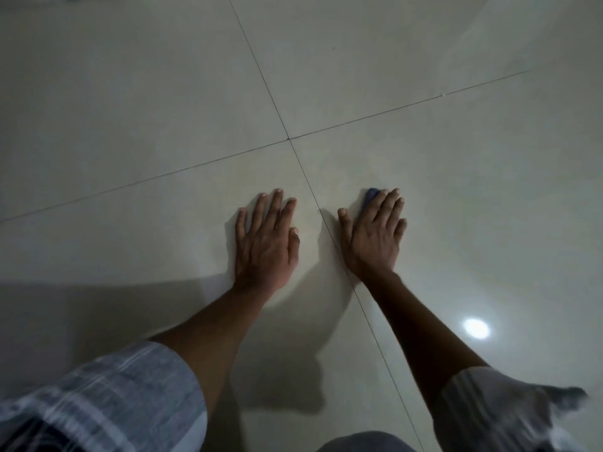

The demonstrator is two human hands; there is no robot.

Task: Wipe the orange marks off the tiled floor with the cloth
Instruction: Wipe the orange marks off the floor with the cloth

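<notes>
Sleeves (pixel 107 399) framing view; left hand (pixel 266 236) lying flat, released; right hand (pixel 375 236) pressing blue cloth (pixel 371 194) onto floor (pixel 163 109); no orange marks showing, wiping seemingly nearing completion.

Dim indoor light with a greenish-grey cast. A round glare spot (pixel 476 328) shines on the glossy tiled floor (pixel 130 109) at lower right. Soft shadows spread beneath both forearms. The sleeves (pixel 107 399) at the bottom corners are motion-blurred, and grout lines bow slightly toward the edges.

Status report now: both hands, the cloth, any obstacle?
Left hand flat on floor, empty. Right hand pressing blue cloth. No orange marks visible. No obstacle.
</notes>
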